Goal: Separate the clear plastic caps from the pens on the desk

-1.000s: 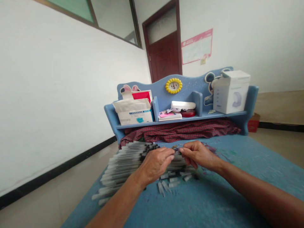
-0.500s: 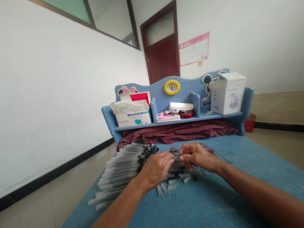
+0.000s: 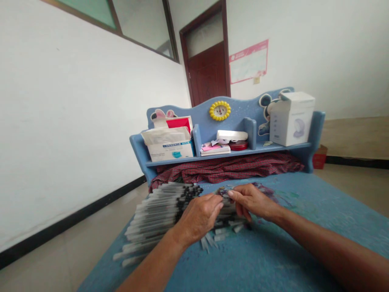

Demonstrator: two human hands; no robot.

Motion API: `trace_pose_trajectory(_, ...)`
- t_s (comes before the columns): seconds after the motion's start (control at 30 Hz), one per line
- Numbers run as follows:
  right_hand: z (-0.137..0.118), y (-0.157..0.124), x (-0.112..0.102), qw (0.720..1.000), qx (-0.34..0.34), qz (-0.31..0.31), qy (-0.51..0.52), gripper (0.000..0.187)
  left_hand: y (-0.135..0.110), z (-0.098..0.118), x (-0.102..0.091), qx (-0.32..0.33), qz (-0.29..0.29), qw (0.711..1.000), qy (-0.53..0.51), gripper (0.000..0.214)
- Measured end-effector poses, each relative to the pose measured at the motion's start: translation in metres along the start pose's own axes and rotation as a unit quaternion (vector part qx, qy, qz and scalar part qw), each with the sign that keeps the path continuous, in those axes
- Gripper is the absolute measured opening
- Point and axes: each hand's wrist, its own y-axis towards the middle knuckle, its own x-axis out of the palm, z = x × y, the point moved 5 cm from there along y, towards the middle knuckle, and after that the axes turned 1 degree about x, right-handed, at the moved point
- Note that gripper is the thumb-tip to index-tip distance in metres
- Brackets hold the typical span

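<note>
A blue painted shelf unit with a wavy backboard (image 3: 240,111) stands along the far edge of the blue table (image 3: 258,259), bearing a tall white cardboard box (image 3: 291,119), an open white-and-blue cardboard box (image 3: 172,151) and a yellow flower-shaped clock (image 3: 220,110). Bunched red plaid cloth (image 3: 225,168) lies beneath. The left hand (image 3: 199,215) hides part of a pile of slim translucent pens with black ends (image 3: 154,215) on the table's left side; short translucent plastic pieces (image 3: 221,236) lie nearer the person.

Purple and green stains mark the tabletop; beyond are white walls (image 3: 91,101) and a dark red door (image 3: 209,75).

The right hand (image 3: 251,200) faces the left, fingertips close together — whether either grip is clamped on anything, I cannot tell. Since half a second ago, the right thumb has straightened and risen; the pile looks unchanged.
</note>
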Motion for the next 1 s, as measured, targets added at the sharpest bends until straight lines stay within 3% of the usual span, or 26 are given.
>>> trace_pose_trajectory(0.23, -0.0004, -0.0008, 0.0008, 1.000, -0.002, -0.007, 0.029, 0.032, -0.0005, -0.0010, 0.0018, 0.003, -0.004, 1.000, 0.006, 0.020)
trace_pose_trajectory(0.4, -0.0007, -0.0007, -0.0004, 1.000, 0.007, 0.004, -0.024, 0.037, -0.0010, -0.0002, 0.0019, 0.005, -0.008, 1.000, 0.012, 0.019)
trace_pose_trajectory(0.57, -0.0001, -0.0015, 0.0009, 1.000, 0.005, -0.014, 0.019, 0.035, -0.0012, 0.0002, 0.0027, 0.001, -0.015, 1.000, 0.015, 0.020)
trace_pose_trajectory(1.0, 0.0053, 0.0000, 0.0028, 0.999, 0.021, -0.027, 0.002, 0.037, -0.0007, -0.0018, 0.0030, 0.005, 0.000, 1.000, 0.003, 0.019)
